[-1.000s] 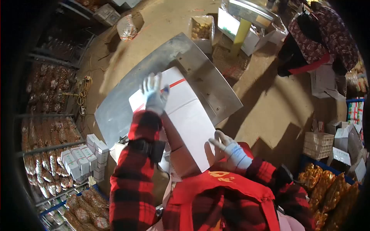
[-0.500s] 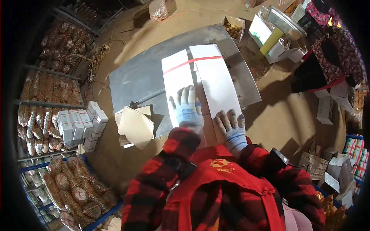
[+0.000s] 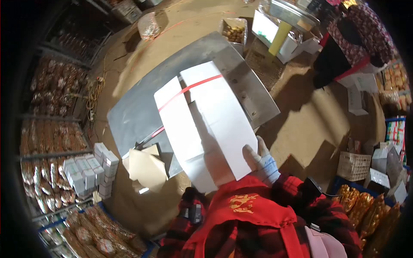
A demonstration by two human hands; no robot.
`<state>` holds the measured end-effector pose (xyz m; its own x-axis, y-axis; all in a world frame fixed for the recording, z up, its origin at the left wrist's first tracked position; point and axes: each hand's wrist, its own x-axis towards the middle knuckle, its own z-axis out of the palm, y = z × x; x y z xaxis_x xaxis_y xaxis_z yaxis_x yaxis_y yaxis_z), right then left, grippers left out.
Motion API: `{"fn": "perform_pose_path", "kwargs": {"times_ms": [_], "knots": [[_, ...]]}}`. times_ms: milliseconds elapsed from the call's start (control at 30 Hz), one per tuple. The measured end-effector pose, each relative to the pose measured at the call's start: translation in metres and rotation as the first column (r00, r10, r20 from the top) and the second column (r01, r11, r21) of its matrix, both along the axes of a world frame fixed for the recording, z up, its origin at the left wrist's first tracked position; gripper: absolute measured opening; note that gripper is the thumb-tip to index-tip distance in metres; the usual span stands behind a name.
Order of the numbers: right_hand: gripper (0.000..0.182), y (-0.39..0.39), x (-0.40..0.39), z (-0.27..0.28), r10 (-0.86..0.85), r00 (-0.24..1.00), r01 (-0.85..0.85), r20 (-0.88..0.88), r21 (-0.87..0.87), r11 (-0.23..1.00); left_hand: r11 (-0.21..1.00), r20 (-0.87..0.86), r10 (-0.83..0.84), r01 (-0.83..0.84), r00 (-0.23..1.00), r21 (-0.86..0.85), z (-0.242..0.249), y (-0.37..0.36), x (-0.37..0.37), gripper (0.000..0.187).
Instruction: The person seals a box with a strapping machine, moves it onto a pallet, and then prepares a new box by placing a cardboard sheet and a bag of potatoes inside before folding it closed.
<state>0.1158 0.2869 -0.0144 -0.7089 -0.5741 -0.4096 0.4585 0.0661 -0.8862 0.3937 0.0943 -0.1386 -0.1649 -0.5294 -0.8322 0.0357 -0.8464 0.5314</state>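
Observation:
A white cardboard box [image 3: 223, 116], its top flaps parted along a gap, lies across the table in front of me. One strip of red strap [image 3: 189, 88] crosses its far end. My right hand [image 3: 264, 163], in a pale blue and white glove, grips the box's near right edge, with the thumb on the flap and the fingers along the side. My left hand is out of sight below the box's near left corner; only its plaid sleeve [image 3: 191, 206] shows.
The grey metal table [image 3: 133, 107] holds a dark rod with a reddish strip. Tan cardboard sheets [image 3: 146, 170] lie at its near left corner. Stacked white boxes [image 3: 88, 172] and shelves of bagged goods [image 3: 53, 137] line the left. Another person [image 3: 350, 47] works at the upper right.
My left hand has left the top flap and dropped out of view. The right has gone from lying on the flap to gripping the edge. The box has turned and shifted left and nearer me.

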Motion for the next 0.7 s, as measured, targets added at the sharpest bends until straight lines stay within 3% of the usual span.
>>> {"fn": "perform_pose_path", "kwargs": {"times_ms": [33,67,133,167,200,267,333,400,467,700], "knots": [[0.070,0.004,-0.007,0.006,0.137,0.971,-0.117,-0.195,0.112,0.987,1.000,0.007,-0.005,0.004,1.000,0.017,0.004,0.001,0.003,0.055],[0.074,0.006,-0.007,-0.009,0.126,0.990,-0.117,-0.067,0.119,0.986,0.999,0.016,-0.008,0.007,1.000,0.033,0.008,0.000,0.005,0.055],[0.081,0.008,-0.018,0.001,0.268,0.958,-0.201,-0.100,0.432,0.879,0.998,0.034,-0.017,0.015,0.999,0.053,0.018,-0.004,0.003,0.055],[0.085,-0.002,-0.029,0.038,0.226,0.974,-0.196,-0.034,0.388,0.901,0.998,0.046,-0.029,0.027,0.998,0.058,0.024,-0.006,0.000,0.054],[0.087,0.002,-0.023,0.015,0.268,0.961,-0.215,-0.064,0.431,0.876,0.997,0.053,-0.042,0.039,0.998,0.066,0.029,-0.010,-0.006,0.054],[0.065,0.002,-0.022,0.016,0.344,0.913,-0.174,-0.217,0.556,0.813,0.994,0.060,-0.073,0.068,0.996,0.080,0.041,-0.016,-0.022,0.054],[0.050,0.000,-0.035,0.037,0.464,0.709,-0.190,-0.531,0.490,0.851,0.991,0.043,-0.102,0.098,0.994,0.088,0.053,-0.023,-0.046,0.054],[0.050,-0.013,-0.049,0.040,0.503,0.620,-0.206,-0.602,0.494,0.845,0.985,-0.009,-0.147,0.147,0.989,0.094,0.066,-0.030,-0.080,0.054],[0.051,-0.022,-0.059,0.026,0.582,0.371,-0.182,-0.724,0.557,0.810,0.976,-0.076,-0.189,0.195,0.979,0.094,0.078,-0.039,-0.118,0.054],[0.054,-0.099,-0.113,-0.023,0.612,0.288,-0.130,-0.737,0.603,0.787,0.959,-0.372,-0.198,0.258,0.907,0.120,0.120,-0.095,-0.216,0.054]]}}
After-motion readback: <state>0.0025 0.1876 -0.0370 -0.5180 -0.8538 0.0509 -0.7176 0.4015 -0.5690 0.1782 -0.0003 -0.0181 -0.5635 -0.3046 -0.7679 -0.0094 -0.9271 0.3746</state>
